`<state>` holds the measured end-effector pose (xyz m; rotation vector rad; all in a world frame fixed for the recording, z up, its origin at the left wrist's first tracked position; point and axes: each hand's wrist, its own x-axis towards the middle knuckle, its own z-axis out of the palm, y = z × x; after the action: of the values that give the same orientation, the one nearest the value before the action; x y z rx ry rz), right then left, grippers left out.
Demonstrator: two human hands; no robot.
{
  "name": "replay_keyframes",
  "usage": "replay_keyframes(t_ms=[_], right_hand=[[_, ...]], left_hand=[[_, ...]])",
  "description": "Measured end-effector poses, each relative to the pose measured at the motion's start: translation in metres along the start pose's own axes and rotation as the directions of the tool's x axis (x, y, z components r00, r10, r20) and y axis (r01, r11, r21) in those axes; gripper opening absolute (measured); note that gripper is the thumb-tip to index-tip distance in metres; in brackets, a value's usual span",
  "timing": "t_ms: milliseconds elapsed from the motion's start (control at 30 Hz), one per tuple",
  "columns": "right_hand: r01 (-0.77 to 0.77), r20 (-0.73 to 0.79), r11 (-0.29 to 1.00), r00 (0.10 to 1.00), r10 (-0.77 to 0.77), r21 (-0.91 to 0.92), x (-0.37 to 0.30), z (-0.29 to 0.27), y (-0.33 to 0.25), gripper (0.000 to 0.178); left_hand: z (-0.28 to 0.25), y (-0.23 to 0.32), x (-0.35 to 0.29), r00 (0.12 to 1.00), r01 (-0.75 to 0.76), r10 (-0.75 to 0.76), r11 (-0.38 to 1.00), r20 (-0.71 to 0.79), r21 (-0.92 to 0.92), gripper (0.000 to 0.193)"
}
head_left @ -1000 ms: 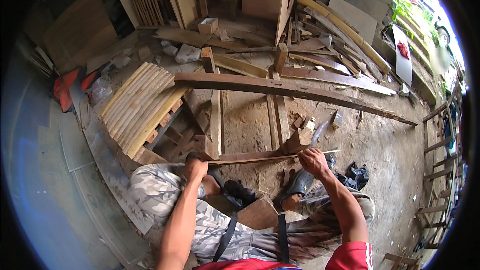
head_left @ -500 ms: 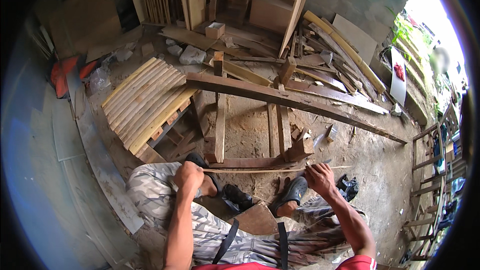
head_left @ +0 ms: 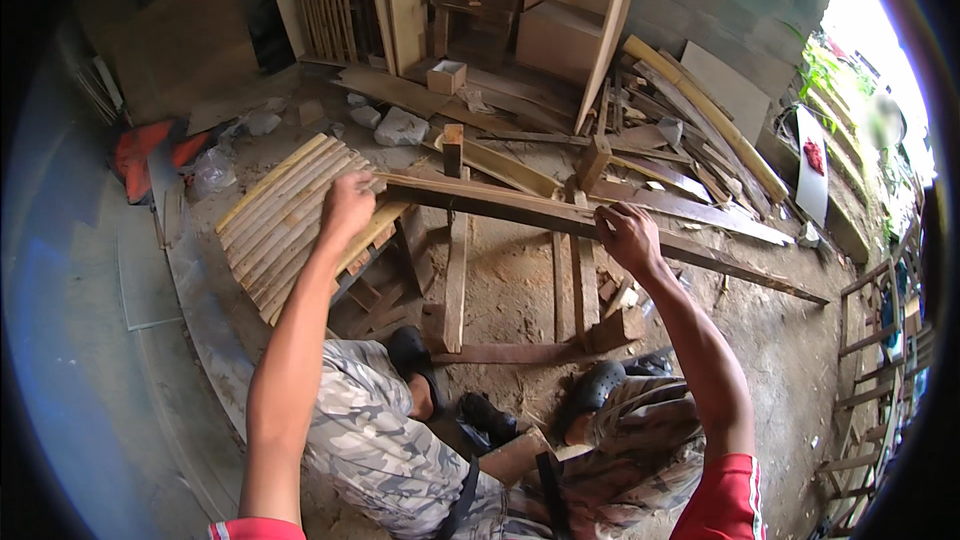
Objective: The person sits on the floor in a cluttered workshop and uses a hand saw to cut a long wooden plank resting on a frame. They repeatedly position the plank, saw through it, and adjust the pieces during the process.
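The left hand [head_left: 347, 205] was closed in a fist around the near end of a long dark plank [head_left: 560, 220], right where that end sat over a stack of pale slats [head_left: 290, 220]. The right hand [head_left: 628, 237] was wrapped over the same plank farther along, fingers curled on its upper edge. The plank ran from the left hand across the sandy floor [head_left: 520, 285] and off to the right, its far end low near a heap of scrap boards [head_left: 690, 140]. It crossed above a rough frame of upright boards [head_left: 455, 280], with a short block [head_left: 452, 148] standing just behind it.

Below the arms, the person's knees in camouflage trousers [head_left: 390, 440] were bent, and dark shoes [head_left: 600, 390] rested beside a thinner strip [head_left: 520, 352] lying on the ground.

The plank was long and held only toward one end, so its far part could likely swing or drop and knock the loose scrap, or twist out of the right hand's grip. The slats under the left end looked loose and might slide if weight came down on them. Rough edges could also put splinters into bare palms.

A second before, both hands were low, gripping the thinner strip close to the knees. Half a second before, they were still near it. Now they had reached up and forward to the plank, and the strip lay on the ground alone.
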<state>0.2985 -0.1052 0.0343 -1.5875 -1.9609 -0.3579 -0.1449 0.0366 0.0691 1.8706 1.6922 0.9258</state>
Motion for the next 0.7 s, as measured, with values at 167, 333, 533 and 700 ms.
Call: replay_keyframes(t_ms=[167,333,533,700], right_hand=[[-0.026,0.026,0.999,0.999,0.025,0.044,0.000,0.064,0.037,0.011],[0.016,0.064,0.997,0.998,-0.021,0.069,-0.004,0.079,0.057,0.012],[-0.024,0.011,0.979,1.000,0.022,0.202,0.002,0.099,0.045,0.012],[0.104,0.046,0.988,0.993,-0.109,0.113,0.002,0.086,0.060,0.014]], left_hand=[[0.055,-0.044,0.026,0.999,0.011,-0.008,0.998,0.053,-0.055,0.052],[0.053,-0.032,0.033,0.994,0.033,-0.039,0.997,0.101,0.063,0.046],[0.042,-0.044,0.035,0.999,0.037,-0.036,0.998,0.025,-0.058,0.037],[0.048,-0.012,0.032,0.994,0.106,-0.106,0.994,0.009,-0.007,0.034]])
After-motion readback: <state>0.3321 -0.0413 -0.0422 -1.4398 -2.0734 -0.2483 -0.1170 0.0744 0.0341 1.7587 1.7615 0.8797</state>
